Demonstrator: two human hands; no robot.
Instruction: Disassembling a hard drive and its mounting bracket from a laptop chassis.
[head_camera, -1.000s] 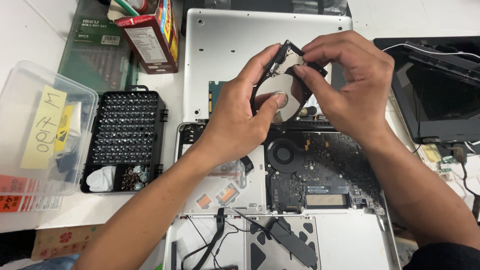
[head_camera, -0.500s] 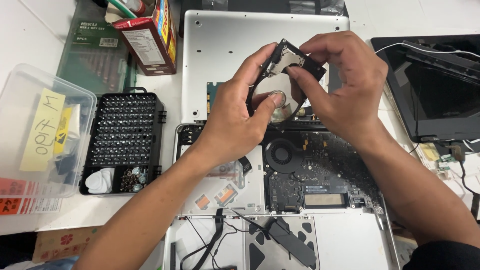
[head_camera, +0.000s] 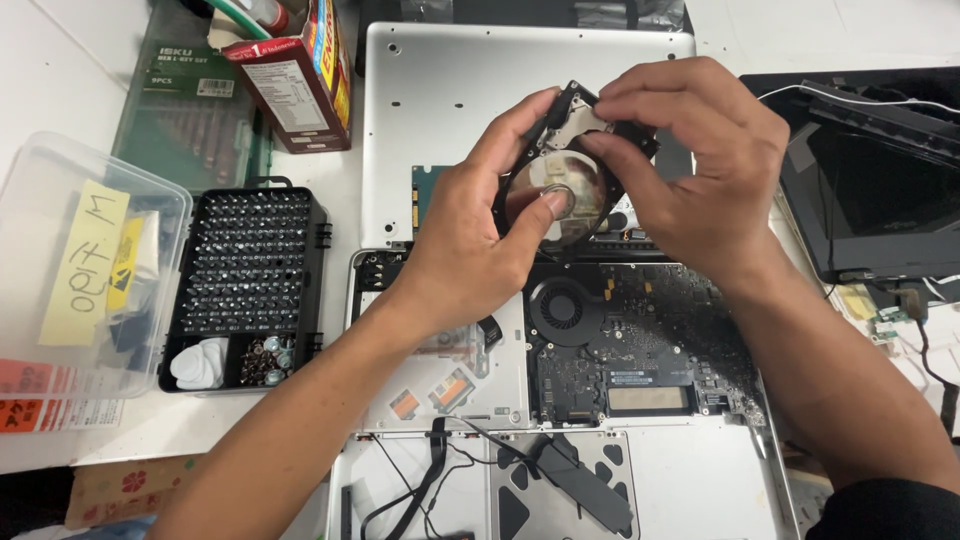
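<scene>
An opened hard drive (head_camera: 570, 180) with a shiny round platter is held up over a dismantled silver laptop (head_camera: 620, 370). My left hand (head_camera: 470, 250) grips the drive's left side, with the thumb pressed on the platter's hub. My right hand (head_camera: 690, 170) pinches the drive's upper right edge with fingertips on its top. Below the hands lie the laptop's dark circuit board and round fan (head_camera: 562, 305). The drive's lower right part is hidden behind my right hand.
The laptop's silver bottom cover (head_camera: 440, 110) lies beyond the hands. A black tray of screwdriver bits (head_camera: 245, 280) sits at the left, next to a clear plastic box (head_camera: 80, 270). A red carton (head_camera: 305, 75) and a green tool case (head_camera: 185, 120) stand at the back left. A black screen panel (head_camera: 880, 190) lies at the right.
Both hands have tilted the drive slightly and shifted their grip; my left thumb now rests on the platter's hub. Nothing on the table has moved.
</scene>
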